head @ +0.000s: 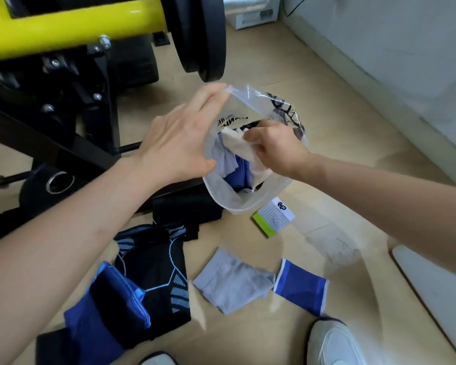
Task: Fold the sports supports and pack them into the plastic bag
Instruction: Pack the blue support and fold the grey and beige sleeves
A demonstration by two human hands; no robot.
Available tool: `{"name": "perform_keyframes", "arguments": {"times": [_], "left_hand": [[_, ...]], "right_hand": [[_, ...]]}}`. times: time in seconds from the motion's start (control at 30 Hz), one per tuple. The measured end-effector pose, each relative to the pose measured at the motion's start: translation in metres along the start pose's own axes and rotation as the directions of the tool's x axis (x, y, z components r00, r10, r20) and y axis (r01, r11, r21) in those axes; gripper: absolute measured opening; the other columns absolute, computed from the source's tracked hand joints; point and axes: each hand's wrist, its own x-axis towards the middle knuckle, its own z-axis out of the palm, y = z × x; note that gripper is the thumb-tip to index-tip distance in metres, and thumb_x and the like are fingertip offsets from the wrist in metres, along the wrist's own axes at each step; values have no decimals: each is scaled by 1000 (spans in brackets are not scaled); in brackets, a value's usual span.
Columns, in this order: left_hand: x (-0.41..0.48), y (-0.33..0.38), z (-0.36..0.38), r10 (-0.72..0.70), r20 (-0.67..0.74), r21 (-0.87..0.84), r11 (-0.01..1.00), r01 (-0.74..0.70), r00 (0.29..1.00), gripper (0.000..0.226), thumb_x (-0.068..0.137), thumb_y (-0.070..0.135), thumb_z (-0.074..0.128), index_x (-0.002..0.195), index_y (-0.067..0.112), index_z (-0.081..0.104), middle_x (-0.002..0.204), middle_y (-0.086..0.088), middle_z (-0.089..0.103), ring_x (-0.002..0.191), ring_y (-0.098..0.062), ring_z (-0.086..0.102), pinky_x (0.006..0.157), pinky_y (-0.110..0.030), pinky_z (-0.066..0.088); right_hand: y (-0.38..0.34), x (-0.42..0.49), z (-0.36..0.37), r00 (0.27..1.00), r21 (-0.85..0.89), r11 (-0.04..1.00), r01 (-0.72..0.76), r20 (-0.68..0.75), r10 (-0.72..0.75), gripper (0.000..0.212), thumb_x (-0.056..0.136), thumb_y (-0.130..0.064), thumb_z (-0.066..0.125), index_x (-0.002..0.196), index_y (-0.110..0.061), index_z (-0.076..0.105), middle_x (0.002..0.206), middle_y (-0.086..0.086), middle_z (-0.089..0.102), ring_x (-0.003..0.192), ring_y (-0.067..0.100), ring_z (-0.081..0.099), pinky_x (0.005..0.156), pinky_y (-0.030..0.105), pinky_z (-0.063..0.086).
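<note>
My left hand [181,139] grips the rim of a clear plastic bag [248,201] and holds its mouth wide. My right hand [273,148] is inside the opening, shut on a cream support [238,144]. Grey and blue supports [238,172] lie inside the bag. On the floor below are a grey support [233,281], a blue wrist support [300,285], a black-and-blue knee sleeve [156,272], a blue support [106,312] and a black folded support [187,209].
A white-and-green wristband [274,219] lies on the floor right of the bag. A yellow and black exercise machine [63,61] with a black weight plate [206,35] stands behind. A white shoe [332,343] shows at the bottom, a pale wall at the right.
</note>
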Motion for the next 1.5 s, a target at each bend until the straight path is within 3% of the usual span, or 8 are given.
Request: {"name": "perform_keyframes", "arguments": {"times": [0.17, 0.3, 0.47, 0.73, 0.87, 1.03, 1.27, 1.5], "left_hand": [[7, 3, 8, 0, 8, -50, 999, 1, 1000, 112, 64, 23, 79, 157, 29, 18, 160, 17, 17, 108, -30, 57, 66, -47, 55], [7, 1, 19, -1, 7, -86, 996, 1, 1000, 107, 63, 27, 77, 154, 32, 21, 158, 17, 21, 111, -33, 58, 71, -50, 56], [4, 2, 24, -37, -8, -144, 989, 35, 999, 103, 63, 35, 77, 153, 33, 26, 158, 16, 23, 117, -29, 58, 78, -50, 55], [-18, 9, 23, -30, -177, -320, 947, -29, 984, 81, 71, 45, 71, 146, 33, 44, 151, 7, 38, 104, -25, 63, 77, -45, 58], [-42, 20, 18, -77, -298, -338, 941, -30, 952, 68, 77, 38, 77, 139, 20, 57, 149, -7, 44, 127, -24, 53, 92, -47, 54], [-101, 51, 36, -209, -426, -378, 925, 37, 880, 40, 79, 19, 78, 116, 6, 70, 120, -16, 57, 109, -29, 59, 97, -40, 49], [-177, 81, 128, -158, -37, -441, 889, 126, 987, 32, 77, 21, 78, 107, 15, 73, 108, 0, 61, 98, -23, 56, 84, -36, 49], [-199, 67, 190, -89, 382, -310, 925, 218, 920, 49, 85, 31, 71, 132, 20, 63, 131, 2, 57, 119, -27, 50, 96, -48, 48]], "right_hand": [[20, 26, 10, 987, -215, 971, -109, 92, 131, 46, 87, 6, 58, 128, -14, 62, 110, 16, 57, 81, 33, 63, 69, 38, 52], [30, 19, 26, 795, -396, 916, 59, 574, 196, 41, 100, -45, 51, 132, -21, 56, 128, 5, 56, 120, 31, 53, 95, 43, 49], [37, 22, 24, 720, -433, 900, 51, 640, 267, 62, 98, -59, 43, 150, -28, 35, 156, 5, 34, 139, 37, 35, 113, 56, 31], [-2, -36, -9, 987, 23, 999, 44, 153, -47, 36, 93, -23, 63, 128, -12, 65, 124, 10, 64, 110, 31, 61, 93, 40, 49], [-32, -103, -25, 987, 227, 972, 65, -156, -29, 16, 92, -9, 64, 106, -8, 72, 102, 3, 68, 92, 20, 61, 80, 27, 49], [-47, -180, -4, 984, 310, 949, -48, -149, 98, 14, 88, -8, 65, 98, -10, 74, 91, -2, 65, 81, 16, 59, 73, 24, 48], [-35, -234, 46, 957, 349, 900, -263, 210, 198, 24, 82, -21, 68, 105, -15, 73, 93, -2, 68, 84, 16, 61, 77, 29, 53], [-34, -243, 97, 873, 255, 920, -298, 462, 155, 46, 73, -31, 78, 115, -14, 70, 100, 7, 63, 88, 28, 54, 82, 28, 40]]}}
